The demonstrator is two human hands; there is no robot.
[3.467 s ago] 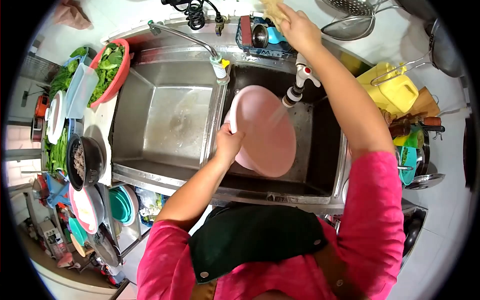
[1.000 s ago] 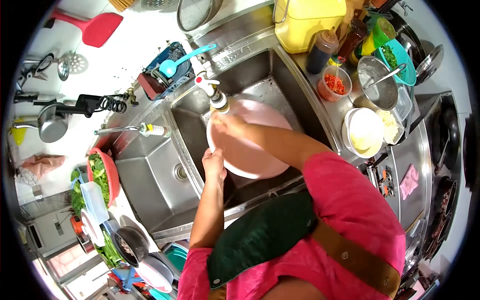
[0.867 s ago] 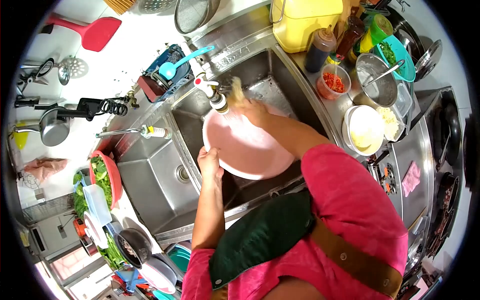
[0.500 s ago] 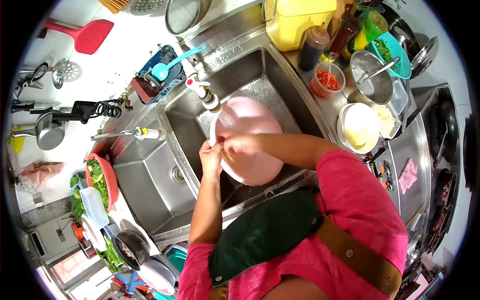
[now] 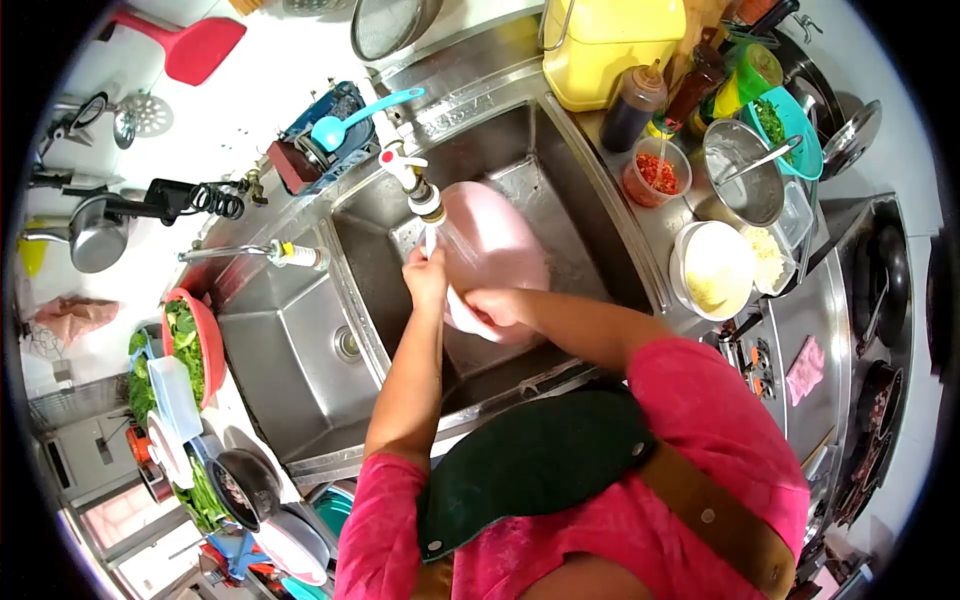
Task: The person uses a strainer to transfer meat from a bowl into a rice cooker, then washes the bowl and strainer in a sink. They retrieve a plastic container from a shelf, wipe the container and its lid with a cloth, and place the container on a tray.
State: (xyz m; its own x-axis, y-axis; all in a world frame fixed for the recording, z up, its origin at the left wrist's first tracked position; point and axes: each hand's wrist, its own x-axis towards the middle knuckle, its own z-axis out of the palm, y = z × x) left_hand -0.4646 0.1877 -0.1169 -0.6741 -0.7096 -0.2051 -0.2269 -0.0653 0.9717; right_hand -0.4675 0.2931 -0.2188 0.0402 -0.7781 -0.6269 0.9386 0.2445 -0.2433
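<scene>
A pink basin [image 5: 500,240] is tilted in the larger sink compartment, under water running from the faucet [image 5: 424,202]. My left hand [image 5: 426,277] is closed on the basin's rim on the faucet side, just below the spout. Lower down, my right hand [image 5: 500,307] grips the basin's near rim, its fingers wrapped over the edge.
The second sink compartment [image 5: 290,350] lies to the left. Beyond it stand a red basin of greens [image 5: 208,345] and a black pot [image 5: 245,488]. On the right counter are a white bowl [image 5: 712,270], chopped red peppers [image 5: 657,175], a metal pot [image 5: 742,175] and a yellow container [image 5: 610,50].
The basin has tipped and now looks narrower. My right hand has moved from beside my left hand down to the near rim, while my left hand has risen slightly.
</scene>
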